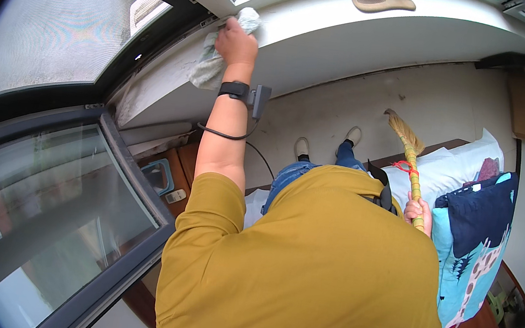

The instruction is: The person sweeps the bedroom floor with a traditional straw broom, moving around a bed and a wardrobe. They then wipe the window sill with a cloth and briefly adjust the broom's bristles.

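My left hand (237, 43) is closed on a crumpled pale cloth (208, 66), pressed against the white windowsill (170, 71) near the corner of the window frame. Part of the cloth bunches out above the fingers, and the rest hangs over the sill's edge. Low on the right side, my right hand (418, 212) grips the yellow handle of a straw hand broom (409, 138). Red string is tied around that handle, and the bristles point up and away over the floor. A wooden comb (383, 3) lies on the far stretch of the sill.
An open dark-framed window sash (137, 183) stands at the left, below a screened window panel (63, 26). White bedding (444, 166) and folded blue patterned bedding (471, 248) lie at the right. A remote control (175, 196) rests on a brown wooden surface. A black cable loops by my left forearm.
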A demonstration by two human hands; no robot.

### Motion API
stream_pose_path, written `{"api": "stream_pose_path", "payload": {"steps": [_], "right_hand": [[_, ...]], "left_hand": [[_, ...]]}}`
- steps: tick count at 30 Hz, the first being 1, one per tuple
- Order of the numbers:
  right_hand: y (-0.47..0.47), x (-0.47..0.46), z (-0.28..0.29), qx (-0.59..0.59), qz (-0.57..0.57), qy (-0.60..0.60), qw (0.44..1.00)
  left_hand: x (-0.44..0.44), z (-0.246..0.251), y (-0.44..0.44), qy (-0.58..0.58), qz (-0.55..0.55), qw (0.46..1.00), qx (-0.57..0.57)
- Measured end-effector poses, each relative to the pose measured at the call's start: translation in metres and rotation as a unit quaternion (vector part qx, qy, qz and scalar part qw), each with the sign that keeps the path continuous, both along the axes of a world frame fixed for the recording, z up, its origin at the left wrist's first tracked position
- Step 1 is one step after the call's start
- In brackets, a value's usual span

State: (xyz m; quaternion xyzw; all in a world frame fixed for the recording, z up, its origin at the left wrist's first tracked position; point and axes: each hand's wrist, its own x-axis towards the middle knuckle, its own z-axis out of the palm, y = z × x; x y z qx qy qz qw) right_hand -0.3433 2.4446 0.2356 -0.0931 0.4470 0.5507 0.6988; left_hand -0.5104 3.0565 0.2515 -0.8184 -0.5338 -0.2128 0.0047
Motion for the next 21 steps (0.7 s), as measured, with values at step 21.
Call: {"api": "stream_pose_path", "payload": {"steps": [21], "right_hand": [[0.005,0.018,-0.004,-0.092,-0.017,-0.028,0.995]], "left_hand": [[0.223,0.059,-0.195,-0.321,-0.437,0.821,-0.178]]}}
